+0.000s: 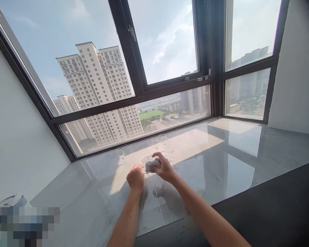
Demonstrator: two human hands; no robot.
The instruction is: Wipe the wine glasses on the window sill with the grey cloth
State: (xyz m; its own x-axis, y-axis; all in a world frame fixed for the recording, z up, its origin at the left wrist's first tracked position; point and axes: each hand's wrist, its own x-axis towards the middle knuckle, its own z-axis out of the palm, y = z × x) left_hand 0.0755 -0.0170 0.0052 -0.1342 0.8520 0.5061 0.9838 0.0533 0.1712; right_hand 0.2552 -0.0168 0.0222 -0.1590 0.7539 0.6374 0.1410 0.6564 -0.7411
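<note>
My left hand (135, 177) is closed at the near side of a clear stemmed glass (145, 159); its fingers hide the part they grip. A folded grey-white cloth (152, 166) is pinched in my right hand (164, 168), with the index finger raised, and it covers much of the glass's near side. Both hands are just above the glossy marble sill (190, 164). Another stemmed glass (120, 153) stands upright to the left, close to the window. Behind my right hand stand several more clear glasses (162, 141), partly hidden.
A dark-framed window (170, 100) borders the far side of the sill, with tall buildings outside. White walls (295, 75) rise at both ends. The sill's near edge (247, 190) drops to a dark face. At lower left is a pale, rounded container (14, 200), partly pixelated.
</note>
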